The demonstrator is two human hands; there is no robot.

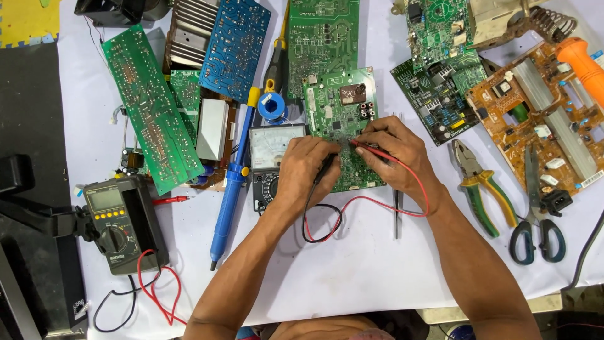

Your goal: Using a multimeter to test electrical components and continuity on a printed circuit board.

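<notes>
Both hands work over the green circuit board point(343, 119) lying mid-surface, just beside the analog meter point(275, 157). The left hand point(302, 173) is closed around the black probe point(326, 167), and the right hand point(393, 154) pinches the red probe point(371, 149), both tips pressed on the board. Doing this well likely means keeping the tips steady on separate contacts, wrists braced, with the meter's dial unobstructed. Pliers point(481, 186) lie nearby.
</notes>
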